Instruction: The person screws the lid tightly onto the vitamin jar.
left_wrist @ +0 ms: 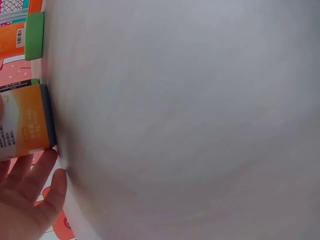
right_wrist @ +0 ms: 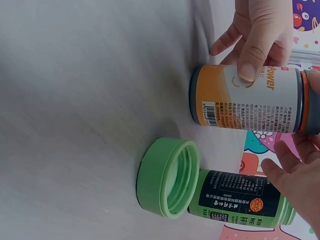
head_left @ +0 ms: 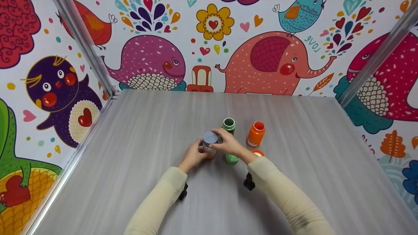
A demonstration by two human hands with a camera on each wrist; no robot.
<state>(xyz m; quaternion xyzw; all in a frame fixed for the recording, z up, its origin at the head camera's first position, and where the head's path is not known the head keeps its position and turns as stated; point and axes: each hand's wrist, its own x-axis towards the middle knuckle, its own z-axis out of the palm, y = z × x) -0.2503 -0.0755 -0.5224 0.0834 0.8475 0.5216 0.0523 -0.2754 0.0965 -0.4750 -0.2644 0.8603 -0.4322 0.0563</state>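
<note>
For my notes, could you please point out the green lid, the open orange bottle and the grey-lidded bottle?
Green lid (right_wrist: 156, 176): right wrist view, side wall.
Open orange bottle (head_left: 256, 134): head view, body.
Grey-lidded bottle (right_wrist: 256, 102): right wrist view, label.

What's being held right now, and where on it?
The orange-and-white bottle: the left hand holds it around its body, and the right hand grips its grey lid at the top.

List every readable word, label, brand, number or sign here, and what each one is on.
"Power": label of the grey-lidded bottle.
"XIN MEI": label of the green bottle.
"LOVE", mirrored: the patterned wall.
Too small or blurred to read reliably: the remaining print on both those bottles, the barcode digits, and the orange bottle's label.
</note>
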